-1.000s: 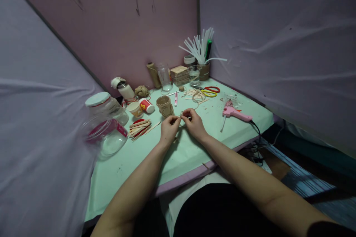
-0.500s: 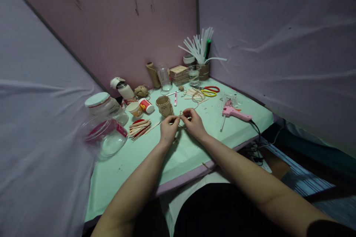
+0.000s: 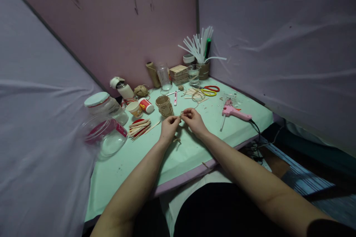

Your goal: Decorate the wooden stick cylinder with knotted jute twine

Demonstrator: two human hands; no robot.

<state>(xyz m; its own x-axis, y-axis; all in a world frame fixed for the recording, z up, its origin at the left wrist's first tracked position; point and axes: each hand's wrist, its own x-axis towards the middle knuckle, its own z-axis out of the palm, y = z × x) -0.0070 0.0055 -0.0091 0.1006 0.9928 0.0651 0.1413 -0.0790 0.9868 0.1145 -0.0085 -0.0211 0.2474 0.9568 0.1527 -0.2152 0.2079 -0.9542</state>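
Fingertips of my left hand (image 3: pixel 169 129) and my right hand (image 3: pixel 194 122) meet above the table, both pinching a thin piece of twine (image 3: pixel 181 115). A strand runs from there back toward a loose tangle of twine (image 3: pixel 198 95) lying by some wooden sticks. Just behind my left hand stands a beige cup (image 3: pixel 164 106) with a braided rim and raised decoration on its side. A short brown twine end (image 3: pixel 177 140) shows below my hands. The exact shape of the twine between my fingers is too small to make out.
At right lies a pink glue gun (image 3: pixel 235 112) with its cord over the edge. Scissors (image 3: pixel 210 90) and a pink cutter (image 3: pixel 175 98) lie farther back. Craft sticks (image 3: pixel 139 129), paper cups (image 3: pixel 135 109) and clear jars (image 3: pixel 112 142) are on the left. A twine ball (image 3: pixel 141 90) sits behind.
My hands stay together on the twine with only small finger shifts. The twine end below them shows more plainly now.
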